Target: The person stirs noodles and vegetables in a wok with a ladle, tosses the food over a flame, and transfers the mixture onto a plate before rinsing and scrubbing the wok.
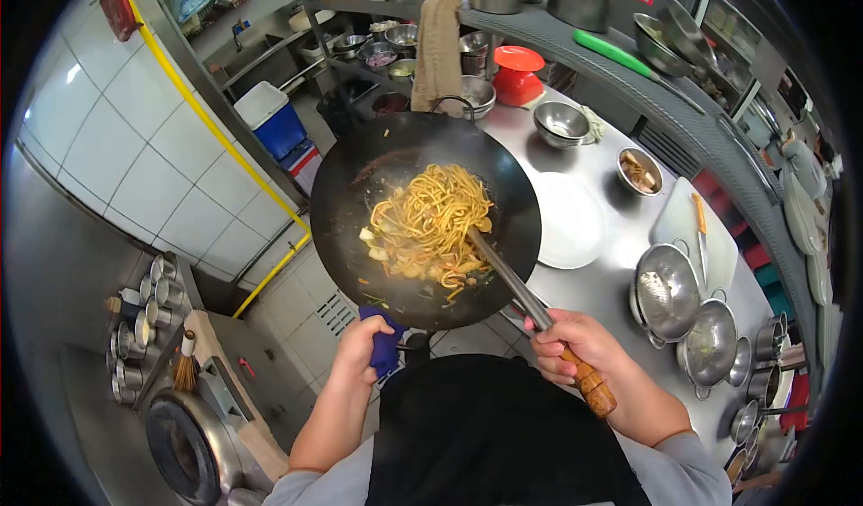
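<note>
A large black wok (pixel 351 236) hangs in front of my body, with a heap of yellow noodles (pixel 440 200) and bits of vegetable in it. My left hand (pixel 362 349) is closed round a folded blue cloth (pixel 385 342) at the wok's near rim. In my right hand (pixel 575 344) is a long-handled wok ladle (pixel 514 281) with a wooden grip end; its head is buried under the noodles. Close to the wok's right edge, a white plate (pixel 571 227) lies on the steel table (pixel 611 304).
Metal bowls (pixel 564 123), a small bowl of food (pixel 640 172), a cutting board (pixel 670 214) with an orange-handled knife (pixel 699 223), and strainers (pixel 665 290) stand on the right. A red scale (pixel 518 75) is at the back. At lower left are several metal cups (pixel 162 290) and a burner (pixel 184 448).
</note>
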Tool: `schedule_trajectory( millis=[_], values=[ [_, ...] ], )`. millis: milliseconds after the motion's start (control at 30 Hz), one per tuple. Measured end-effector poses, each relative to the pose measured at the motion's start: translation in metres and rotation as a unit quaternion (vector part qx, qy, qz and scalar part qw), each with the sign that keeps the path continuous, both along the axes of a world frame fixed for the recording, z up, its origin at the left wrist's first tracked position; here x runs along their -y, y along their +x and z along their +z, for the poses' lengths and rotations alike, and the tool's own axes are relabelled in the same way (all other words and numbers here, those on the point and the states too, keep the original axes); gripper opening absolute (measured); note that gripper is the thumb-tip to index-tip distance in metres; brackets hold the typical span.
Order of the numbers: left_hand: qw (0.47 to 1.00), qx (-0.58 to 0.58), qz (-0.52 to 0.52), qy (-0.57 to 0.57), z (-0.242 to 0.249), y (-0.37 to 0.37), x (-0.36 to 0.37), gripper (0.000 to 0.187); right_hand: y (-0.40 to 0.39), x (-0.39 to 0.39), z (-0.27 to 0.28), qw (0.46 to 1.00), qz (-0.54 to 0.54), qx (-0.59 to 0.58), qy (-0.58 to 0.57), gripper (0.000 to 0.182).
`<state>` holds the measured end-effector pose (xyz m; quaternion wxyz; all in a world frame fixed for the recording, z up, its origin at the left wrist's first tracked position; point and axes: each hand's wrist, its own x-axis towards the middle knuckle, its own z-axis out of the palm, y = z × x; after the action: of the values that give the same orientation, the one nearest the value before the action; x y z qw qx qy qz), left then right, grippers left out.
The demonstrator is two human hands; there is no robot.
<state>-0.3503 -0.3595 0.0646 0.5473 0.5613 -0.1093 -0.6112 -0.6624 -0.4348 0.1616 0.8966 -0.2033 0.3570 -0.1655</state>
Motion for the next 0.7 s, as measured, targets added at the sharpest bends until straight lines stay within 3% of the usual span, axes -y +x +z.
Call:
schedule_trajectory(
  millis=[333, 700],
  values=[
    [0.996, -0.003, 0.088, 0.012, 0.034, -0.114, 0.015, 0.026, -0.117, 0.029, 0.040, 0.999, 0.023, -0.012, -0.043, 0.019],
    [0.981, 0.079, 0.176, -0.028, 0.043, -0.133, 0.028, 0.027, -0.195, 0.050, 0.052, 0.994, 0.004, -0.016, -0.105, 0.021]
  ],
)
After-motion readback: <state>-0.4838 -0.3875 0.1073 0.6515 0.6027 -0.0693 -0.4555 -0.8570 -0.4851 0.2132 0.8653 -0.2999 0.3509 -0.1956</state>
